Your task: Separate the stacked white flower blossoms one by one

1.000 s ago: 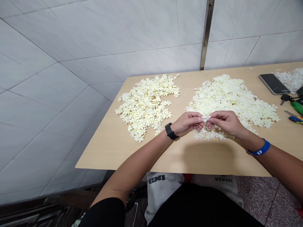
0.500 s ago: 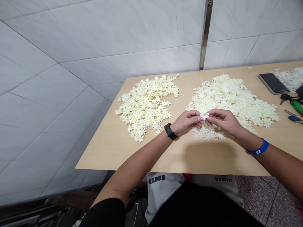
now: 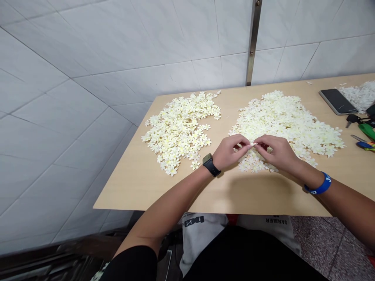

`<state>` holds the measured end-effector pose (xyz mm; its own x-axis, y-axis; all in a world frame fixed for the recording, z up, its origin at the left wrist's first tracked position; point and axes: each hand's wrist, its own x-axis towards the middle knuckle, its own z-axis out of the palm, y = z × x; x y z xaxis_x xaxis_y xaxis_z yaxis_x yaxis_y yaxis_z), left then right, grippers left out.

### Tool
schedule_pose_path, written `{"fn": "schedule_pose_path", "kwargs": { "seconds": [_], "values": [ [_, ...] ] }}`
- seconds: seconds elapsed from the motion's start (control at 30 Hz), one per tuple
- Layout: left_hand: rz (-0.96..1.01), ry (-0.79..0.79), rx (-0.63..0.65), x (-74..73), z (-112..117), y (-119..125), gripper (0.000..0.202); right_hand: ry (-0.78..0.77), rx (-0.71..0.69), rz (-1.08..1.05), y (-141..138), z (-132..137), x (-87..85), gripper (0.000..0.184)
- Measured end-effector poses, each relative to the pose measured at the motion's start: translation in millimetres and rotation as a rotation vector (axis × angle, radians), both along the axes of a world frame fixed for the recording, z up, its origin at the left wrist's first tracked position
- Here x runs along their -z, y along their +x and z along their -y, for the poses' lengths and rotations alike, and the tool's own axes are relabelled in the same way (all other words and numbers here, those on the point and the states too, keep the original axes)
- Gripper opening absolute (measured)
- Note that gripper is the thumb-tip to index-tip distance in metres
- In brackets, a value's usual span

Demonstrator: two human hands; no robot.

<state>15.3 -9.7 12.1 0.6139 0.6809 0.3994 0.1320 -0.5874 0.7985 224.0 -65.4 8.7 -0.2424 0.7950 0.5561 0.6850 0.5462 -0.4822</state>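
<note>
Between the fingertips of both hands is a small white artificial flower, mostly covered by the fingers. My left hand, with a black watch at the wrist, pinches it from one side. From the other side my right hand, with a blue wristband, pinches it too. Both hands are over the near edge of the right-hand heap of pale artificial flowers. To the left of my hands spreads a second heap of yellow-centred flowers.
The wooden table stands against a tiled wall. At its right lie a phone, a pile of small white pieces, keys, a green-handled object and a blue-handled tool. A metal strip runs down the wall.
The flower faced up with its petals showing between my fingers; now it is turned and mostly hidden. Both hands have rotated, fingertips pinching closer together.
</note>
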Motion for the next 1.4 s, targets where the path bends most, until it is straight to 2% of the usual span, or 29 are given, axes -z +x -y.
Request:
{"fn": "schedule_pose_path", "kwargs": {
  "seconds": [0.13,0.3,0.43,0.5,0.67,0.77,0.83,0.9,0.97,1.07,1.17,1.3,1.4],
  "values": [
    [-0.042,0.154,-0.028,0.6,-2,-1,0.022,0.007,-0.064,0.053,0,2,0.5,0.016],
    [-0.12,0.363,0.097,-0.1,2,0,0.02,-0.07,0.004,0.032,-1,5,-2.9,0.018],
    [-0.194,0.485,0.052,-1.9,4,1,0.023,-0.071,-0.008,0.046,0,6,-5.2,0.02],
    [-0.2,0.449,0.059,-2.3,2,0,0.022,-0.039,-0.055,0.086,-1,7,-4.2,0.021],
    [-0.21,0.296,0.208,-0.9,-2,-3,0.019,0.02,-0.069,0.112,-4,8,0.4,0.023],
    [-0.2,0.204,0.16,-0.3,0,-2,0.017,0.039,-0.058,0.09,-4,7,-2.1,0.022],
    [-0.161,0.066,0.133,-0.4,2,-1,0.014,0.072,-0.059,0.088,-4,6,-5.6,0.021],
    [-0.103,-0.075,0.135,-1.0,5,-1,0.019,0.121,-0.075,0.109,-3,5,-8.4,0.019],
    [-0.055,-0.142,0.134,-2.3,7,-1,0.024,0.168,-0.098,0.137,-3,5,-9.5,0.017],
    [-0.087,-0.087,0.083,-5.3,8,-2,0.023,0.217,-0.118,0.177,-3,5,-8.6,0.014],
    [-0.19,0.037,0.047,-7.4,8,-3,0.019,0.245,-0.123,0.244,-3,6,-6.2,0.015],
    [-0.232,0.218,0.003,-7.1,9,-3,0.025,0.257,-0.105,0.301,-3,6,-2.0,0.017],
    [-0.224,0.226,0.001,-6.3,8,-3,0.027,0.229,-0.12,0.237,-3,6,-0.2,0.015]
  ]
}}
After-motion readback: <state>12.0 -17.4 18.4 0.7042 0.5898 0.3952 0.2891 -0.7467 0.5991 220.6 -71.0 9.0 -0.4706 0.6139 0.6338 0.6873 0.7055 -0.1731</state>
